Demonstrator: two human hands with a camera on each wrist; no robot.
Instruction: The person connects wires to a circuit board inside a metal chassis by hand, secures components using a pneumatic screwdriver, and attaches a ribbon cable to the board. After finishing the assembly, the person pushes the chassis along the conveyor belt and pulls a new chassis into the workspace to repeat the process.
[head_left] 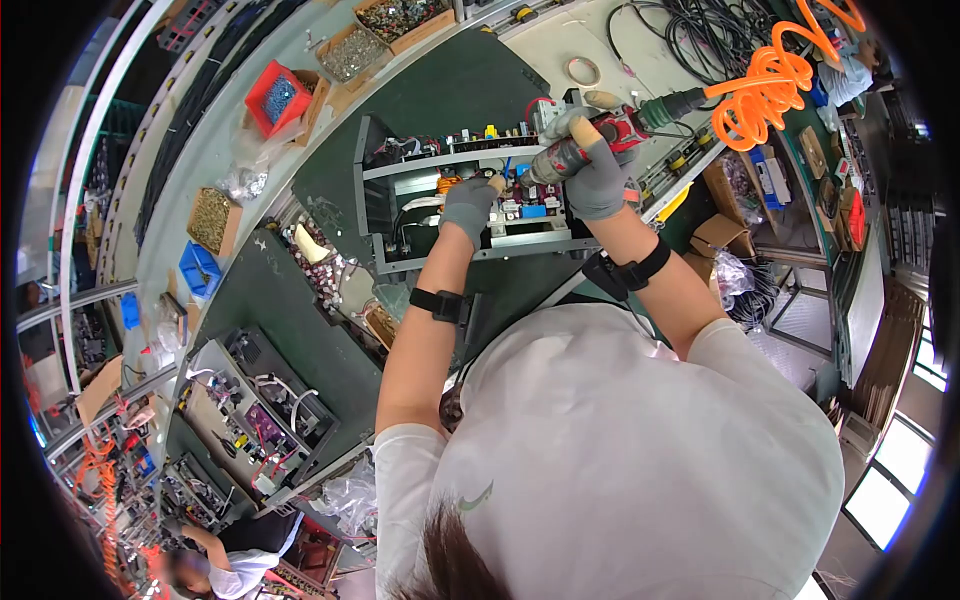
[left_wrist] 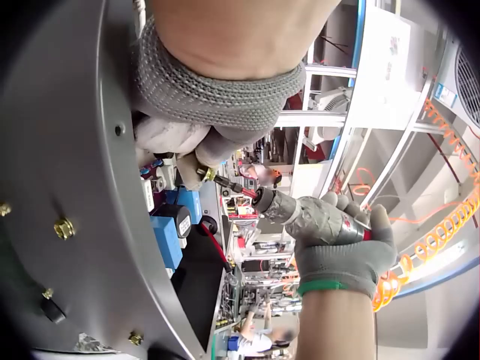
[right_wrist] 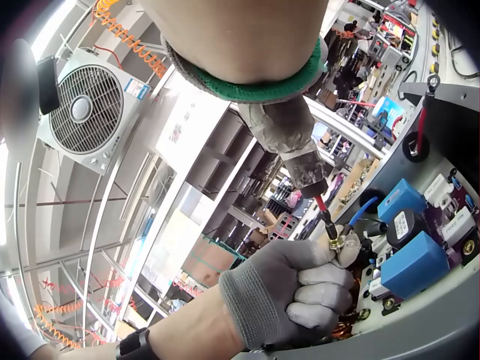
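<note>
In the head view, a gloved right hand (head_left: pixel 598 180) grips a taped pneumatic driver (head_left: pixel 553 162) above an open metal chassis (head_left: pixel 480 252). The left hand (head_left: pixel 468 208), gloved too, is inside the chassis, close to the driver's tip. Both wrist views show the left hand (left_wrist: pixel 214 112) (right_wrist: pixel 289 296) with thumb and finger pinching a small brass-coloured screw (right_wrist: pixel 335 244) at the end of the driver's bit (right_wrist: pixel 325 217). Blue components (right_wrist: pixel 415 264) on a board sit beside these fingertips. The right hand (left_wrist: pixel 341 262) wraps round the driver body (left_wrist: pixel 322 225) in the left wrist view.
An orange coiled hose (head_left: pixel 762 95) runs from the driver. A red bin (head_left: pixel 280 98), a blue bin (head_left: pixel 200 270) and boxes of small parts (head_left: pixel 212 220) line the bench's far left side. Another chassis (head_left: pixel 235 415) lies at lower left; a person (head_left: pixel 235 570) is beyond it.
</note>
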